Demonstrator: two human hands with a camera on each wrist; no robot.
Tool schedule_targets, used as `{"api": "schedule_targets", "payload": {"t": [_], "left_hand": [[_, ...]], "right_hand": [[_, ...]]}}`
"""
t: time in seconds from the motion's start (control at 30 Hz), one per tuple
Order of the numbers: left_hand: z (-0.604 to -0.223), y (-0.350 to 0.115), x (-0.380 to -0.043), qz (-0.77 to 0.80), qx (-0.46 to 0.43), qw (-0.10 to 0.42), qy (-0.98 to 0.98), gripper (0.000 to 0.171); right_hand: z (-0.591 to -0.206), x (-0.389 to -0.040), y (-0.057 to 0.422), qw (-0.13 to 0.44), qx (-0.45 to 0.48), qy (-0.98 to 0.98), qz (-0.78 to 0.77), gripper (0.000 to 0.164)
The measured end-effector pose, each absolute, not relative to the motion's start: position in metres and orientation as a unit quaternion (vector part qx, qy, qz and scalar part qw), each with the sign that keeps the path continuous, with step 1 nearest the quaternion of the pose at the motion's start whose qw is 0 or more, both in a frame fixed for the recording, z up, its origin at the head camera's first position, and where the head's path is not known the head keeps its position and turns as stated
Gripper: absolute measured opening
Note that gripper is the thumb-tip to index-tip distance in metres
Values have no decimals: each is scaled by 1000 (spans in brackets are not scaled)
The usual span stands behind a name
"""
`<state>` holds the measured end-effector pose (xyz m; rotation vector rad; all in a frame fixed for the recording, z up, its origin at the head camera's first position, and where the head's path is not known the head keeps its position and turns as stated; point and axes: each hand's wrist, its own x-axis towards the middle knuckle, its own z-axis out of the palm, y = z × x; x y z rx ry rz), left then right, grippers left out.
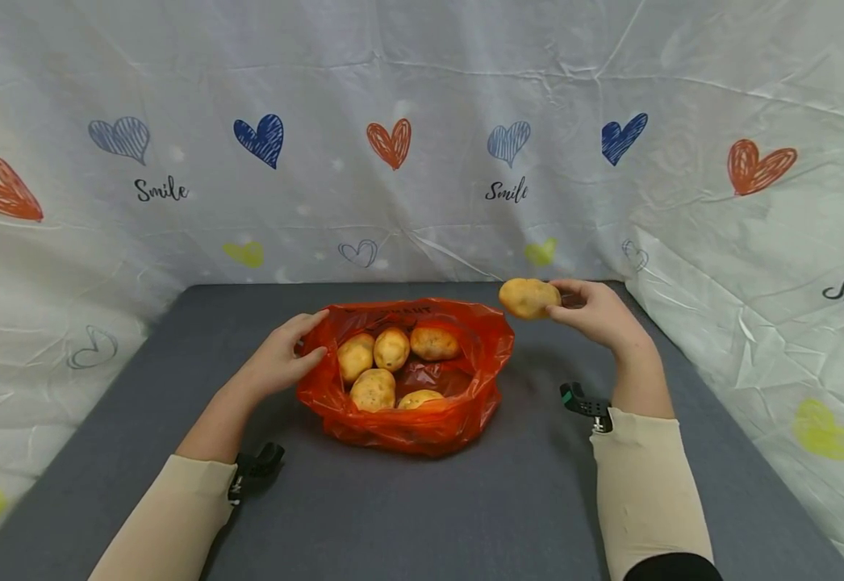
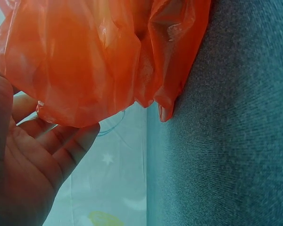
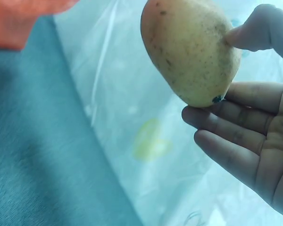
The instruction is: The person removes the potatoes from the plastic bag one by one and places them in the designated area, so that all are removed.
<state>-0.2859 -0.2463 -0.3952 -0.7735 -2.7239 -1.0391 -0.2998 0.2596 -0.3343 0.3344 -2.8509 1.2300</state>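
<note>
A red plastic bag [image 1: 415,432] stands with its mouth spread wide, several potatoes [image 1: 374,390] visible inside. At its left rim, my left hand [image 1: 277,359] holds the film between thumb and fingers; in the left wrist view, fingers [image 2: 78,143] lie behind the crinkled red plastic. Raised to the right of the bag, my right hand [image 1: 596,315] grips a potato [image 1: 527,298] by one end. Seen from the right wrist, the thumb presses one side of this potato [image 3: 191,52] and fingers support the other. It has small dark specks and a dark green spot.
The bag stands on a grey cloth-covered table [image 1: 422,516]. A white sheet [image 1: 436,89] printed with hearts and "Smile" hangs behind the table and along both sides. Black camera mounts [image 1: 583,401] sit at both wrists.
</note>
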Motion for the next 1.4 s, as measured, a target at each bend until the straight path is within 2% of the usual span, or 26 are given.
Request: {"api": "schedule_targets", "payload": {"t": [0.63,1.13,1.4], "left_hand": [[-397,-248,-289,-340,-257,63,-902,64],[-397,-247,-288,-338,-255,62,-904,65],[-397,-247,-287,-335,-255,62,-905,65]], "right_hand": [[-387,-330,261,-63,112,-922,365,58],[-402,-338,252,-95,126,-917,365,56],[-405,-339,251,-116,131,-914,367,60]]}}
